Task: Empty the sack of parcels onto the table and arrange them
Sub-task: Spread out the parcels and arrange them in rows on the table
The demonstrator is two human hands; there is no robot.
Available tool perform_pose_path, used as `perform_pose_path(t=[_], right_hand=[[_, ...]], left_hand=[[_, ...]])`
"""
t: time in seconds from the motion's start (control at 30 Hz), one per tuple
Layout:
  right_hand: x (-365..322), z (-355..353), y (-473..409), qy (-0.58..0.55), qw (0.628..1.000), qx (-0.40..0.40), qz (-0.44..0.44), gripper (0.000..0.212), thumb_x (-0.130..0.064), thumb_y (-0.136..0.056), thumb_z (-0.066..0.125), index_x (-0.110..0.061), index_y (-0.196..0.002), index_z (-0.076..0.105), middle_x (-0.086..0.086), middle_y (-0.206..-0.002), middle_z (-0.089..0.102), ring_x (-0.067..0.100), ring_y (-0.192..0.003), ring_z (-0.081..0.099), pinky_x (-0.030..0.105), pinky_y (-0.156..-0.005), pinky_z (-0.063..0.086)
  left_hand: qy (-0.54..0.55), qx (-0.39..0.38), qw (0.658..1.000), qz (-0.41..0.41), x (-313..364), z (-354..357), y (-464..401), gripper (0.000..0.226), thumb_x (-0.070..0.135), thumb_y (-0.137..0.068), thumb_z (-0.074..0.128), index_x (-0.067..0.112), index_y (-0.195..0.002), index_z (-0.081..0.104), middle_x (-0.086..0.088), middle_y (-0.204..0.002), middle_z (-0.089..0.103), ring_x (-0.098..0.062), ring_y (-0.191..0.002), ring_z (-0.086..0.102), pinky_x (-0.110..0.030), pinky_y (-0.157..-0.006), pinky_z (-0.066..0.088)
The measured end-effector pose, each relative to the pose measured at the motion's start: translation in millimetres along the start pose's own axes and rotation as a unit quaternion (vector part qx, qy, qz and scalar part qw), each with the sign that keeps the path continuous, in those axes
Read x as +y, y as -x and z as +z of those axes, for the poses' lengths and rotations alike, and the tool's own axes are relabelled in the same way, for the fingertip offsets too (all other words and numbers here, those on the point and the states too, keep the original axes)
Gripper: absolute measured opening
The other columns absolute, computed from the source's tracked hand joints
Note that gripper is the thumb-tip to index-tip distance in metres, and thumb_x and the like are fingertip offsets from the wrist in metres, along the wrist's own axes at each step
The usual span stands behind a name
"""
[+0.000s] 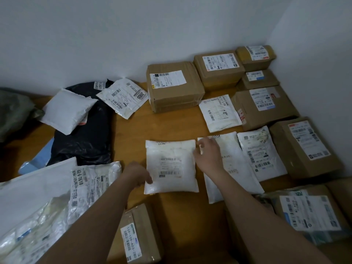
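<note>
**Both hands on a white mailer at mid-table**

A white padded mailer (pixel 170 166) lies flat, label up, at the centre of the wooden table (pixel 171 122). The left hand (pixel 138 173) meets its lower-left edge at about 8 o'clock, fingers curled against the edge; whether they pinch it or only push cannot be told. The right hand (pixel 206 154) is at its right edge, about 3 o'clock, fingers loosely bent, fingertips touching the upper-right corner without a clear hold.

Just beside it at 3 o'clock a second white mailer (pixel 231 168) lies partly under the right forearm, a third (pixel 261 153) beyond that. At 1 o'clock is another white bag (pixel 219 114). Brown cartons (pixel 174 86) line the far and right edges from 12 to 4 o'clock. At 10 o'clock a black bag (pixel 85 130) carries two white mailers (pixel 66 110). At 7 o'clock lie loose plastic mailers (pixel 91 187), and at 6 o'clock a small carton (pixel 139 233).
</note>
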State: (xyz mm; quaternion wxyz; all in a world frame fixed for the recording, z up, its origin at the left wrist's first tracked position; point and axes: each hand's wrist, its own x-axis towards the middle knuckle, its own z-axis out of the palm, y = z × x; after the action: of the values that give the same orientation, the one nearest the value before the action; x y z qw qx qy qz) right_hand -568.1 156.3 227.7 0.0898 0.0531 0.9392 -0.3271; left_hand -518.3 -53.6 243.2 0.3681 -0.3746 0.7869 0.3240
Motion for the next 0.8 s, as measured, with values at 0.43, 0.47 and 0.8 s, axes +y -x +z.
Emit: perform_pose_path(t=[0.43, 0.47, 0.8], right_hand=[[-8, 9, 28, 0.025, 0.984, -0.159, -0.071, 0.044, -0.014, -0.092, 0.054, -0.017, -0.135, 0.050, 0.004, -0.139, 0.048, 0.026, -0.133, 0.034, 0.031, -0.106, 0.032], [-8, 8, 30, 0.027, 0.984, -0.163, -0.065, 0.045, -0.013, -0.092, 0.053, -0.017, -0.136, 0.049, 0.004, -0.141, 0.046, 0.026, -0.133, 0.033, 0.030, -0.106, 0.032], [-37, 9, 60, -0.048, 0.978, -0.201, -0.030, 0.019, -0.013, -0.092, 0.056, -0.012, -0.108, 0.065, 0.005, -0.113, 0.063, 0.015, -0.100, 0.059, 0.025, -0.079, 0.052]], left_hand=[[0.138, -0.030, 0.987, 0.076, -16, 11, 24, 0.005, 0.002, -0.089, 0.057, 0.003, -0.093, 0.056, -0.015, -0.098, 0.061, -0.030, -0.090, 0.062, -0.036, -0.068, 0.055], [0.162, -0.044, 0.983, 0.081, -18, 12, 25, 0.010, -0.002, -0.089, 0.056, 0.004, -0.096, 0.056, -0.013, -0.095, 0.061, -0.029, -0.088, 0.062, -0.035, -0.066, 0.055], [0.022, 0.020, 0.997, 0.066, -35, -13, 39, 0.017, 0.007, -0.092, 0.053, 0.002, -0.107, 0.058, -0.016, -0.093, 0.059, -0.025, -0.076, 0.058, -0.030, -0.059, 0.047]])
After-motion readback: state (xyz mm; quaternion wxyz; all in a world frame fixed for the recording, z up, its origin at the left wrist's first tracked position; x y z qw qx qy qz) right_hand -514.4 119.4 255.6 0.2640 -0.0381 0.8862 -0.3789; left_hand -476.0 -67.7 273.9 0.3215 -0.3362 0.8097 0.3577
